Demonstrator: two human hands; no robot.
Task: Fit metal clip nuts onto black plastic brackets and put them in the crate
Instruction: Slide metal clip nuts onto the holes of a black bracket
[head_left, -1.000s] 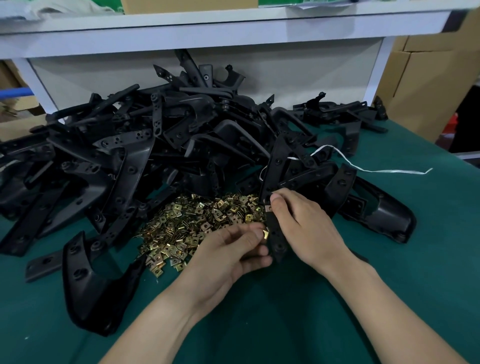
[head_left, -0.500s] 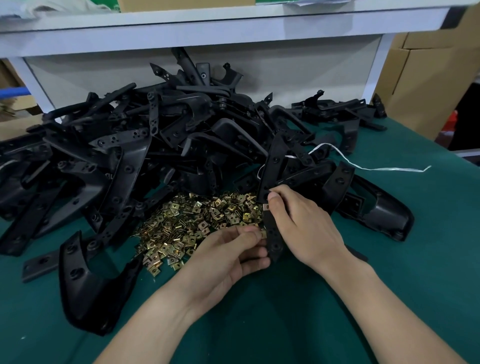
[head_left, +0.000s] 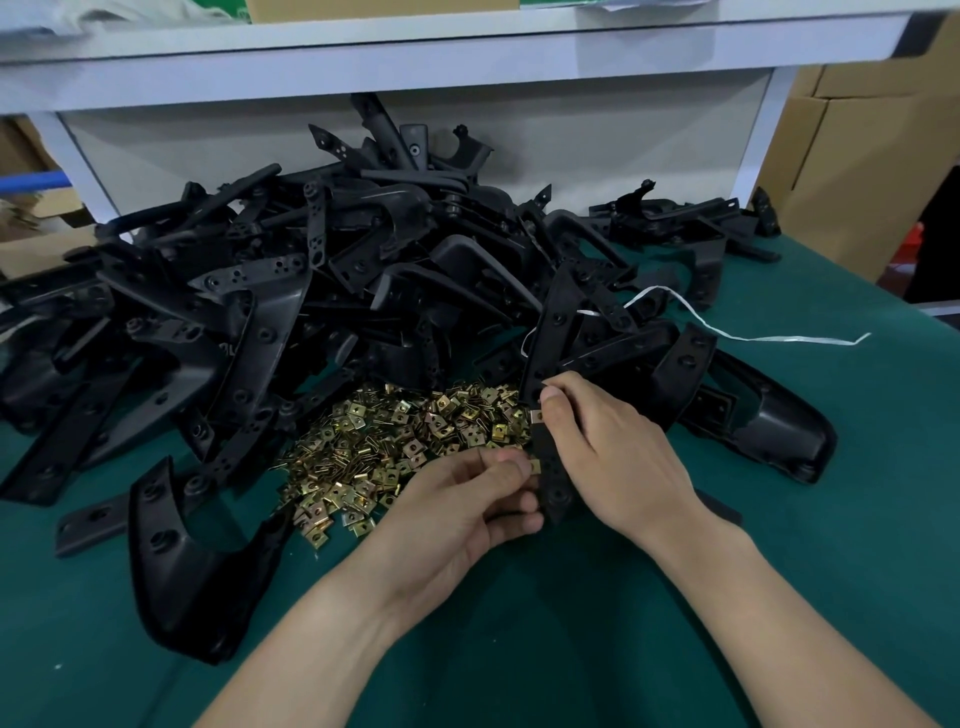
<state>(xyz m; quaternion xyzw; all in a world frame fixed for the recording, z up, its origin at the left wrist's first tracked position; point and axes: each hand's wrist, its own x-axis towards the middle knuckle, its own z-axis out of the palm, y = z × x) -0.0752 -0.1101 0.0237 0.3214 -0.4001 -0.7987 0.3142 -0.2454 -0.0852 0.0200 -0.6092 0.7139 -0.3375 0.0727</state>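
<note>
A white shelf (head_left: 467, 57) runs across in front of me. Under it stand white posts (head_left: 760, 135) and a pale back panel (head_left: 208, 140). My green table (head_left: 779, 597) spreads out below the shelf, toward me. Brown cardboard boxes (head_left: 857, 182) stand right of the shelf; more cardboard (head_left: 28, 257) shows left of it.

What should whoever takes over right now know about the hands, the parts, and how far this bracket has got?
Right hand grips the held bracket.
Left hand pinches a clip nut at its edge, not clearly seated.
One fitted nut sits higher up.
Loose nuts lie in front of the bracket pile.
Crate not in view.
Left: seat this nut, crate the bracket, work through the pile.
</note>
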